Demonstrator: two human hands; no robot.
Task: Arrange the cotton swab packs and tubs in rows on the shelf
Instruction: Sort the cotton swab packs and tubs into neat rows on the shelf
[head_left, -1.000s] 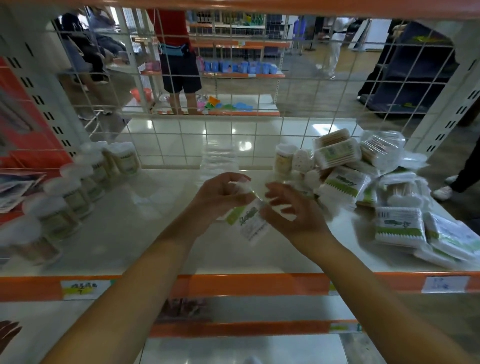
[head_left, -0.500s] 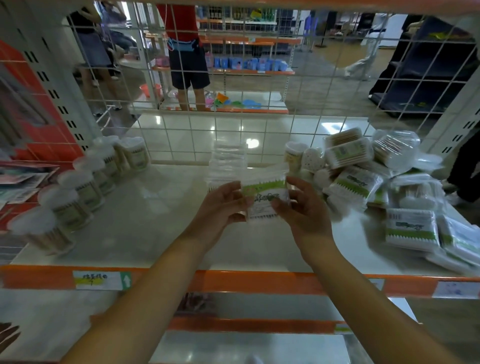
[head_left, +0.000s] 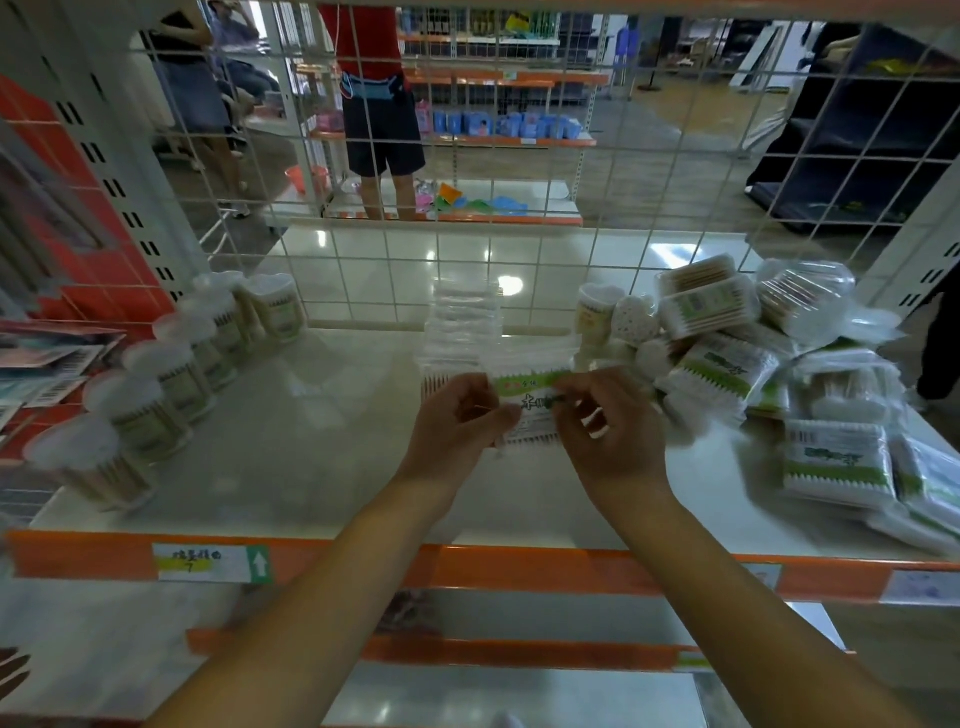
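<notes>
Both hands hold one clear cotton swab pack (head_left: 530, 382) with a green and white label, upright above the middle of the white shelf (head_left: 311, 441). My left hand (head_left: 457, 421) pinches its left edge and my right hand (head_left: 608, 431) pinches its right side. Right behind it stands a row of clear swab packs (head_left: 462, 322) reaching toward the wire back. A line of round swab tubs (head_left: 176, 369) with white lids runs along the shelf's left side. A loose heap of swab packs and tubs (head_left: 753, 358) covers the right side.
A white wire grid (head_left: 467, 171) closes the back of the shelf. An orange front rail (head_left: 519, 571) with price labels runs along the near edge. A red upright panel (head_left: 67, 218) bounds the left. A person in a red top (head_left: 379, 104) stands beyond the grid.
The pack went from tilted and low to upright, and my hands carried it forward to the front of the standing row of packs. The camera view shifted closer.
</notes>
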